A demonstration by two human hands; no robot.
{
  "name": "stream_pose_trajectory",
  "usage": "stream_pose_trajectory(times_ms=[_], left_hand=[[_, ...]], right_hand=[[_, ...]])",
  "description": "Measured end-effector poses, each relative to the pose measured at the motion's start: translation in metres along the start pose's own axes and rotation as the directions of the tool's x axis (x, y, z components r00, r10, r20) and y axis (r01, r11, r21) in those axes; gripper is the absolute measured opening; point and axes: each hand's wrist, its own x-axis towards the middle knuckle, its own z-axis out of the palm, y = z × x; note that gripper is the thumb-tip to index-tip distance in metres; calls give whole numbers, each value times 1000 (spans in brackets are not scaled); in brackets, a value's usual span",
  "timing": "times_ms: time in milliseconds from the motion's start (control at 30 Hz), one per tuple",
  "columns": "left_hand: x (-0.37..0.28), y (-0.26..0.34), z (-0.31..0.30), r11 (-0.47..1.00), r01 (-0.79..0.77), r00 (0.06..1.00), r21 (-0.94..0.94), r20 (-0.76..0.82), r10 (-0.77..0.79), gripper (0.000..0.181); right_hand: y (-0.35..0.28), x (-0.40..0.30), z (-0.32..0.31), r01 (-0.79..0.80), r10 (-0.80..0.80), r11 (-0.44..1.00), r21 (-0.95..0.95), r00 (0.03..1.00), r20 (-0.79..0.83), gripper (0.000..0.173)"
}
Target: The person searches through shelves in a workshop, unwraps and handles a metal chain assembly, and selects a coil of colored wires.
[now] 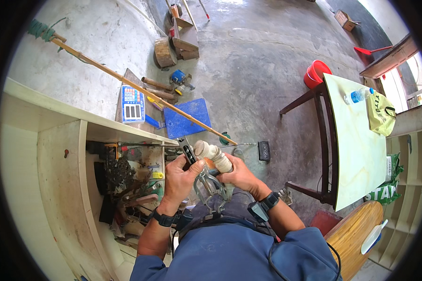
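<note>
My left hand (183, 175) grips a metal hand tool (187, 149) with a dark slotted bar, its thumb pressed along the side. Shiny curved metal arms (211, 189) hang below between the hands; whether they belong to the same tool is unclear. In my right hand (241, 175) is an off-white, ribbed pipe-like fitting (216, 156) with a bent, rounded end. That end points up and left, close beside the slotted bar. Both things are held in front of my waist, above the floor.
At left, an open cabinet (61, 165) holds jumbled tools. A bamboo pole (140, 89) slants over a blue platform scale (188, 117). A black tool pouch (263, 151) lies on the floor. Right stands a table (358, 154) with a water bottle (358, 95); a red bucket (316, 73) is behind.
</note>
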Motion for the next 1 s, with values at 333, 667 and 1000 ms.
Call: stream_pose_trajectory(times_ms=[333, 667, 1000], left_hand=[[-3, -8, 6, 994, -31, 1000, 104, 4, 31, 27], [-8, -13, 13, 974, -21, 1000, 227, 20, 17, 27], [-8, -7, 21, 937, 12, 998, 348, -59, 9, 37]], right_hand=[[-7, 2, 6, -54, 53, 998, 10, 994, 92, 69], [-5, 6, 17, -29, 52, 954, -299, 996, 70, 86], [-12, 6, 26, -37, 13, 840, -541, 999, -48, 99]])
